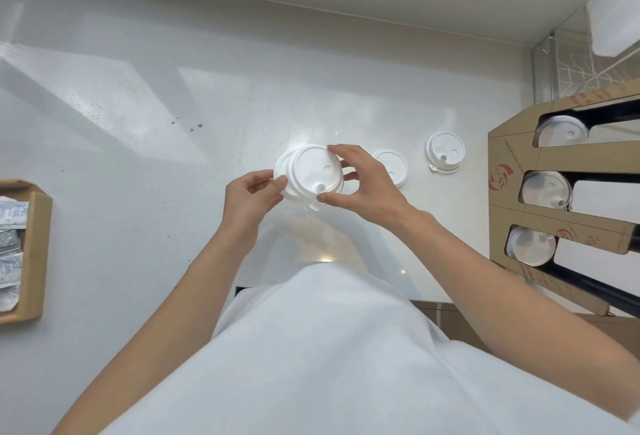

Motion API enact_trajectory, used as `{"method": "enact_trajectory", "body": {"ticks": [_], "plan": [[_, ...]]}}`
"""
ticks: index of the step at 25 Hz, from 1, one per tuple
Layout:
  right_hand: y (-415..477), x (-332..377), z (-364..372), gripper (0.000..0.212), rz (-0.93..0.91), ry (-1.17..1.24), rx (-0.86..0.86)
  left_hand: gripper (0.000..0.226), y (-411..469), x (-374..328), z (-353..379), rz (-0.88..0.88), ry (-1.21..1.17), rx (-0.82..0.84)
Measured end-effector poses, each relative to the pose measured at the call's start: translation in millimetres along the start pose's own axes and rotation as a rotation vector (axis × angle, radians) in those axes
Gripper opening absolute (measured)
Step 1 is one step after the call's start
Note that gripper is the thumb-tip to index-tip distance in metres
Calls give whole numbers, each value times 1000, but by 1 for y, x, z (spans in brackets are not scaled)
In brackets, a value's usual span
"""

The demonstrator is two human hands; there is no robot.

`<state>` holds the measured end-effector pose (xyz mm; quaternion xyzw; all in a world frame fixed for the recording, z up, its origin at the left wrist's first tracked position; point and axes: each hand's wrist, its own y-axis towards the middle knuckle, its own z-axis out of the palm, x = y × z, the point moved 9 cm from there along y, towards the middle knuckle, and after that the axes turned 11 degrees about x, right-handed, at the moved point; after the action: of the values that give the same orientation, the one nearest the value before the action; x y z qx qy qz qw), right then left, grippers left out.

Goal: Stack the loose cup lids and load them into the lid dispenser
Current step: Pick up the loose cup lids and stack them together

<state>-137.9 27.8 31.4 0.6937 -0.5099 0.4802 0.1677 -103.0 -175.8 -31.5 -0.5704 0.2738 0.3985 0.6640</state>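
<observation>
A small stack of white cup lids (pixel 311 171) is held above the middle of the white counter, between both hands. My left hand (pixel 249 195) grips its left edge. My right hand (pixel 367 182) pinches the top lid at its right rim, thumb near the raised spout. Two loose white lids lie on the counter to the right: one (pixel 393 163) partly hidden behind my right hand, another (pixel 444 151) further right. The cardboard lid dispenser (pixel 512 157) stands at the right edge with three slots, each showing a lid at its mouth.
An open cardboard box (pixel 33 251) with silver sachets sits at the left edge. A wire rack (pixel 568 64) stands at the far right corner behind the dispenser. The white counter (pixel 173 157) has a few dark specks at centre left.
</observation>
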Motion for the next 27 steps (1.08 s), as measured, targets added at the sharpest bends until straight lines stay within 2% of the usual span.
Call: {"method": "enact_trajectory", "body": {"ticks": [10,16,21,24,27], "plan": [[-7,-4,1,76,59,213,6,43,-1,-11,13,47,64,86],[-12,-5,1,77,48,218,0,29,-1,-11,15,34,37,101],[-13,-2,1,77,22,194,4,71,-1,-7,14,42,64,93],[-14,-2,0,69,27,208,1,62,2,-7,14,40,61,97],[-15,-6,1,59,68,272,2,42,0,-8,15,30,44,102]]}}
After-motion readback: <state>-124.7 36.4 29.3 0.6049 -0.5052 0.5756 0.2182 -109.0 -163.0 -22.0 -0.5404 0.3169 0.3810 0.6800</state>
